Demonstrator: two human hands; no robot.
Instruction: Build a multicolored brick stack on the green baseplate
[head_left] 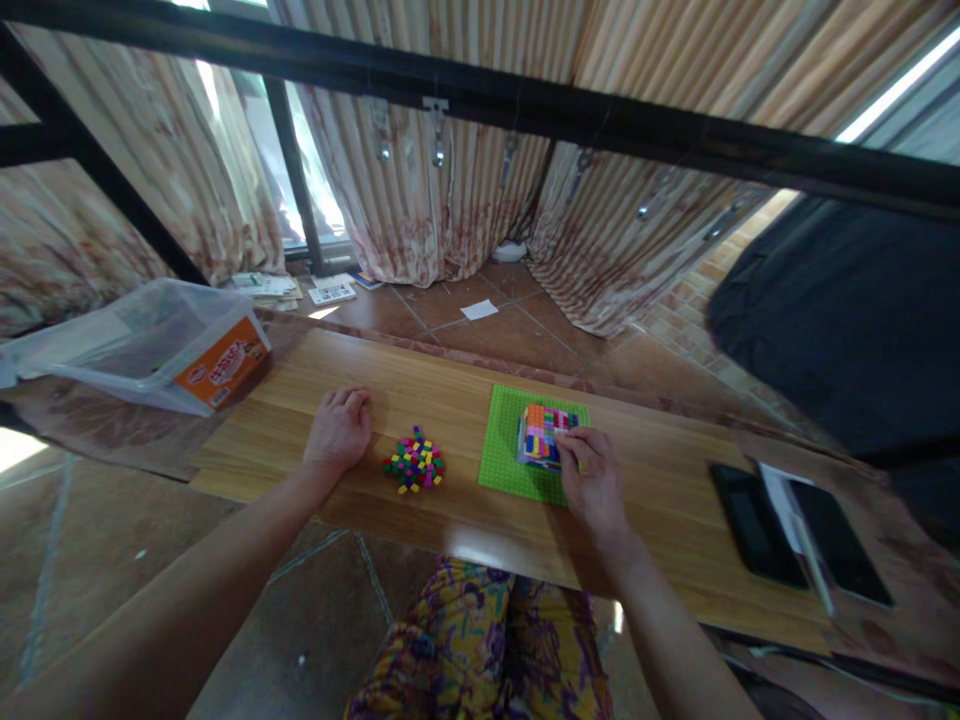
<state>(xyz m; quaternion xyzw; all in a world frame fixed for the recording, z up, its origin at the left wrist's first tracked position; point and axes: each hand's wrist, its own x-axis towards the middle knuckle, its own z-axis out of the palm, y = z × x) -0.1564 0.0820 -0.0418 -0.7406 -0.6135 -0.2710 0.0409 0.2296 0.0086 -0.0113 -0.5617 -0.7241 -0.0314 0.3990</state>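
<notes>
On the wooden table, a bright green studded baseplate [499, 450] carries a low block of multicoloured building bricks [541, 420], with orange, pink and blue studs on top. My right hand [596, 480] is over the right side of that block, thumb and fingertips pinched together at its top. Whatever sits between those fingertips is too small to make out. My left hand [339, 430] rests on the tabletop with its fingers curled in, and nothing shows in it. Just right of it lies a pile of small loose bricks [416, 462] in red, yellow, green, purple and pink.
A clear plastic bin [161, 345] with an orange label stands at the far left. Toward the right end lie a black tablet-like slab [757, 520] and a dark phone-like device [844, 540]. A black metal bar [480, 90] crosses above, before striped curtains [450, 190].
</notes>
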